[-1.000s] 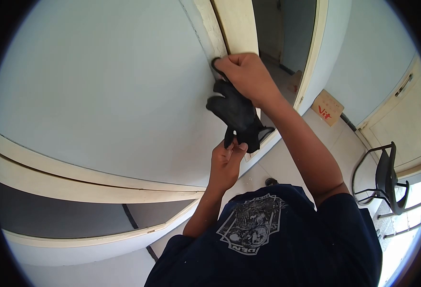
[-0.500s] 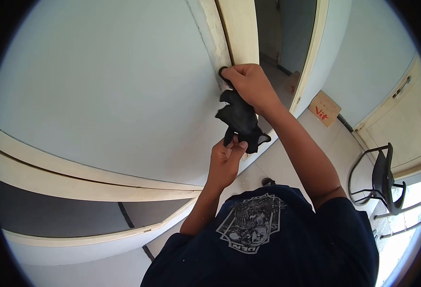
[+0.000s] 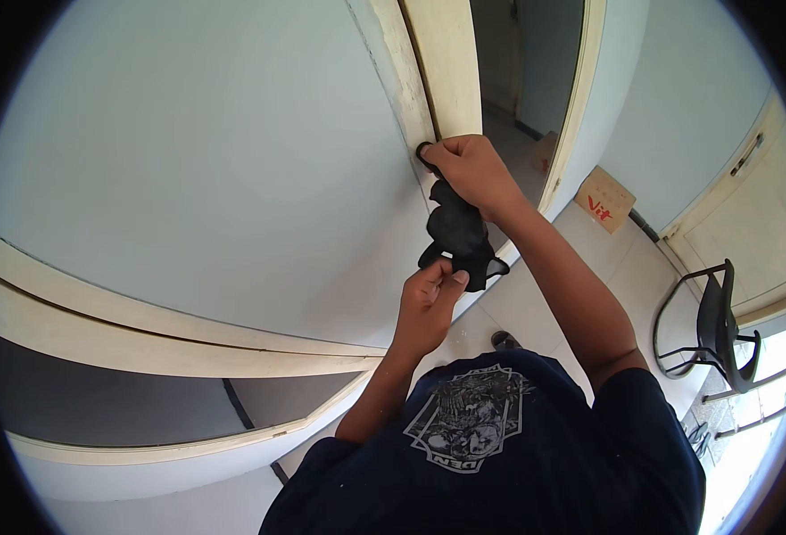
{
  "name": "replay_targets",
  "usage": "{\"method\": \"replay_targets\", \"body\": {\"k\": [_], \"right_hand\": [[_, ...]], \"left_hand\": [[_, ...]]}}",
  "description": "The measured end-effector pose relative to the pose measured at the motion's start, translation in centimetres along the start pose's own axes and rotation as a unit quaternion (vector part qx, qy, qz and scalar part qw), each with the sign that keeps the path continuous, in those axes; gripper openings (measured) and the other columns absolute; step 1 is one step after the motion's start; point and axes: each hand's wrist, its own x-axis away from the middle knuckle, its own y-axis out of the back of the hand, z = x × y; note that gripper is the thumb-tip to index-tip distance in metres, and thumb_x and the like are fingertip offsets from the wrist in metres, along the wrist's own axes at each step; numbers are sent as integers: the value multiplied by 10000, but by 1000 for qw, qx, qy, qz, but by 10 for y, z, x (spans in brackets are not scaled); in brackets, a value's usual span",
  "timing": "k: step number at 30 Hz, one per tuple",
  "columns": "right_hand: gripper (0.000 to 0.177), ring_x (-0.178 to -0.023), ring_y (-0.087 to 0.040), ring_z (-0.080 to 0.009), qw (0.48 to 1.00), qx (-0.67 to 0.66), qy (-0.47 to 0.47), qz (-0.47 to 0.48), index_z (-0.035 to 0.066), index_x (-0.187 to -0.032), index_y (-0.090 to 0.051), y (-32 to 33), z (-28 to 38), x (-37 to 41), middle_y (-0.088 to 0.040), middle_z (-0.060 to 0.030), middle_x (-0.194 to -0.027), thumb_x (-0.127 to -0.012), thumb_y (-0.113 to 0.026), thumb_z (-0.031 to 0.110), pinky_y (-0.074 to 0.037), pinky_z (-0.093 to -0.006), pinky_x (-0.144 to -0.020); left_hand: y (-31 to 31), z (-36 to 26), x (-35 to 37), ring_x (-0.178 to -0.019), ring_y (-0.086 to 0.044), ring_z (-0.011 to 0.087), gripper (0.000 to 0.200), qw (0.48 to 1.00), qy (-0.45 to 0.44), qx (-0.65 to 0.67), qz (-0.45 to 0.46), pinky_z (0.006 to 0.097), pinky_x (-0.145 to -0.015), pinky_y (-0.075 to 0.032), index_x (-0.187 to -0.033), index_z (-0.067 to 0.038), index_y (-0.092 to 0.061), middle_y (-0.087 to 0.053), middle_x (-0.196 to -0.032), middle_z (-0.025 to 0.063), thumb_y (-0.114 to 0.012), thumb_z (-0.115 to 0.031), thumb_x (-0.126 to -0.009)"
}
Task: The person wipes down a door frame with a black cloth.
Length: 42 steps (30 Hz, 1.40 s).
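Black, limp material (image 3: 458, 228) hangs bunched between my two hands, near the pale wooden frame beside the blue-grey wall. My right hand (image 3: 467, 172) pinches its upper end, where a small dark loop shows at the fingertips. Lower down, my left hand (image 3: 431, 299) grips the bottom part between thumb and fingers. A pointed corner of the material sticks out to the right of my left hand. What exactly the material is cannot be made out.
A blue-grey wall (image 3: 206, 178) fills the left side, with a cream wooden frame (image 3: 451, 62) along its edge. On the tiled floor are a cardboard box (image 3: 604, 200) with red lettering and a black chair (image 3: 717, 321). A door (image 3: 741, 214) stands at the right.
Both hands have shifted slightly right and down with the black material. Its left-hand flaps, spread out before, are now drawn into a narrower bunch.
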Motion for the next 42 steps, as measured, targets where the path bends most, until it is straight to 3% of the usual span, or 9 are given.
{"method": "replay_targets", "body": {"k": [2, 4, 11, 17, 18, 27, 29, 36, 42], "right_hand": [[392, -498, -431, -80, 1000, -19, -2, -5, -31, -740, -700, 1, 6, 2, -515, 0, -546, -901, -657, 323, -373, -303, -477], [443, -503, -437, -76, 996, -42, 82, 0, -30, -776, -722, 2, 35, 1, -524, -4, -548, -931, -671, 381, -375, -296, -479], [519, -516, -406, -65, 998, 7, 35, -49, -19, -715, -689, -5, -20, 8, -492, 20, -530, -944, -693, 447, -340, -281, -484], [507, -553, -426, -41, 992, -21, 97, -77, -23, -761, -705, -5, 24, 1, -533, 29, -581, -957, -697, 444, -347, -247, -498], [525, -516, -403, -60, 991, -27, 107, -81, -13, -686, -666, -3, 36, -1, -479, 21, -511, -940, -697, 445, -350, -281, -488], [564, -511, -374, -77, 990, 14, 79, -113, -1, -611, -582, -11, 15, 4, -437, 11, -498, -926, -716, 448, -337, -306, -475], [558, -512, -374, -73, 982, 14, 146, -123, 2, -612, -586, -7, 42, -2, -436, 10, -497, -928, -716, 443, -337, -304, -476], [527, -545, -407, -34, 994, 21, 50, -98, -9, -694, -648, -18, -10, 19, -473, 48, -550, -968, -681, 440, -345, -254, -489], [540, -537, -377, -58, 987, -34, 100, -119, -10, -664, -601, -11, 36, 1, -451, 30, -537, -938, -702, 444, -337, -296, -486]], "left_hand": [[-3, -1, 2, -790, -462, 40, 130, 1000, 12, -7, 15, 232, -723, -374, -912, -30, -583, -546, -818, -35, -576, -105, -1018], [-8, -12, 1, -772, -454, 36, 147, 1000, 12, 11, -1, 229, -707, -368, -889, -32, -571, -534, -800, -39, -578, -102, -1018], [6, -10, 1, -750, -433, 34, 154, 1000, -6, -5, -17, 222, -688, -357, -877, -41, -561, -505, -779, -45, -590, -97, -1018], [13, -3, 6, -724, -387, 29, 191, 998, 35, -39, -18, 227, -656, -328, -849, -45, -526, -440, -753, -50, -585, -94, -1023], [10, -10, 2, -723, -384, 28, 195, 999, 16, -25, -32, 227, -653, -325, -847, -46, -521, -439, -754, -49, -588, -96, -1023], [12, -7, -4, -717, -382, 23, 198, 1000, 9, -12, 13, 225, -642, -321, -849, -46, -512, -434, -750, -54, -590, -97, -1024], [14, -7, -6, -719, -398, 27, 208, 1000, 13, 0, -9, 228, -646, -331, -837, -45, -512, -453, -756, -50, -593, -95, -1022], [21, -4, -7, -708, -398, 36, 205, 999, 4, 20, 27, 238, -642, -330, -843, -47, -513, -445, -737, -56, -606, -108, -1016], [25, -14, -9, -704, -383, 32, 226, 999, 22, 25, 21, 240, -644, -327, -825, -54, -502, -419, -715, -55, -607, -126, -1012]]}}
